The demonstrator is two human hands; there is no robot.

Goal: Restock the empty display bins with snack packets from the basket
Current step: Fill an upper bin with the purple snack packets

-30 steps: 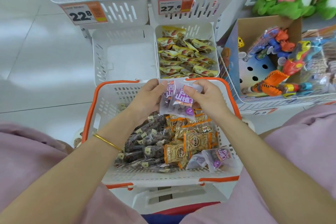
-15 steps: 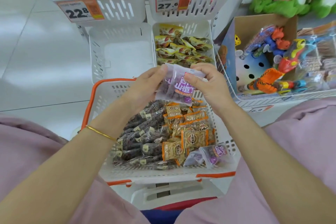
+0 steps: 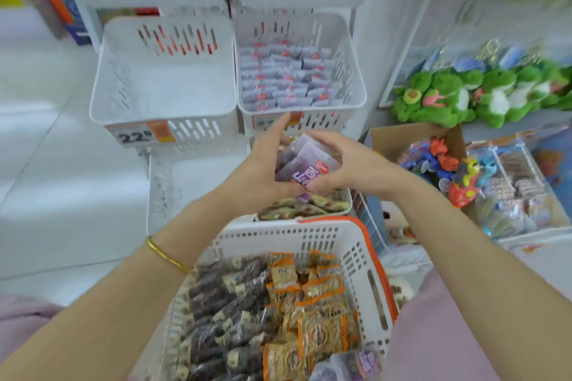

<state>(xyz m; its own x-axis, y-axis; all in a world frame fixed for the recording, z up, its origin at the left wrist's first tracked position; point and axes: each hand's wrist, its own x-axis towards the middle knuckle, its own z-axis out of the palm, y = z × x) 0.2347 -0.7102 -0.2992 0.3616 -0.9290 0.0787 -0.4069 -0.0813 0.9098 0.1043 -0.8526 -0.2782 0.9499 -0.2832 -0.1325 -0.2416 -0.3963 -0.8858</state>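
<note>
Fingers (image 3: 278,128) of the left hand (image 3: 260,173) and right hand (image 3: 346,170) grip between them, above the far rim of the white basket (image 3: 278,237) and to the near right of the empty bin (image 3: 164,86), a small stack of purple snack packets (image 3: 305,161).

Basket (image 3: 278,230) nearest me, snack packets (image 3: 278,303) in it. My left hand (image 3: 263,170) and right hand (image 3: 346,170) hold a packet stack (image 3: 303,164) past its far rim. Farther: empty bin (image 3: 161,93) left, full bin (image 3: 356,86) beside it right. Lower empty bin (image 3: 192,176) under the left one. Toy box (image 3: 411,136) right.
</note>
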